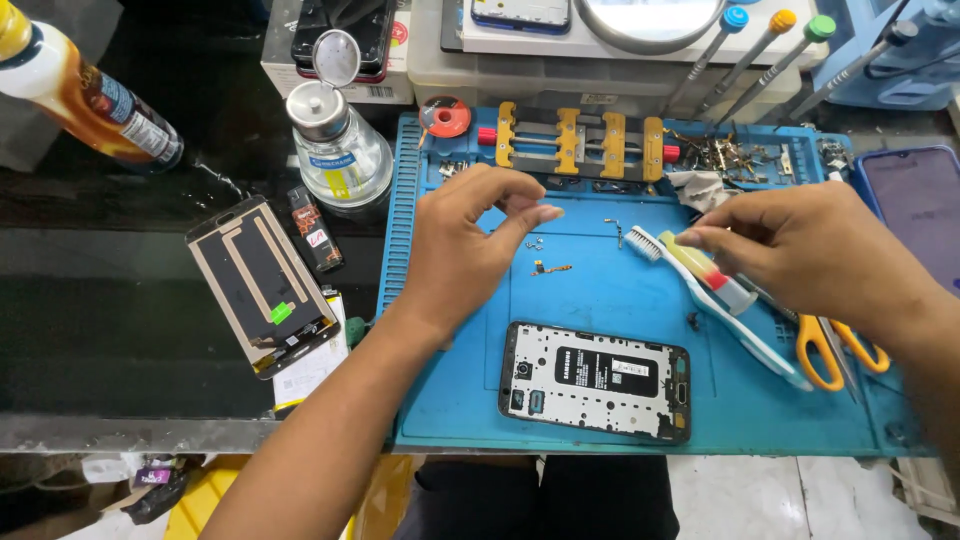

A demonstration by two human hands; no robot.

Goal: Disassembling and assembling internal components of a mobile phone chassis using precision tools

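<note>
- Over the blue silicone repair mat (600, 300), seen from the head camera, the left hand (465, 245) hovers with thumb and forefinger pinched together; whatever sits between the tips is too small to make out.
- Just below those fingertips (545, 213), tiny metal parts and a small flex piece (550, 269) lie loose on the mat.
- The right hand (810, 250) has its fingers closed around a small yellow glue tube with a red band (705, 272), nozzle pointing left, touching a white toothbrush (720, 310) beneath it.
- An opened smartphone with its back removed (596, 380) lies flat near the mat's front edge, well apart from both hands.
- Yellow-handled scissors (835, 350) rest under the right wrist.
- A clear glass dispenser bottle with a metal pump top (340, 150) holds clear liquid; a mat compartment (725, 152) holds loose brass parts.
- A detached phone screen panel (265, 285) lies on the black glass bench (100, 300).
</note>
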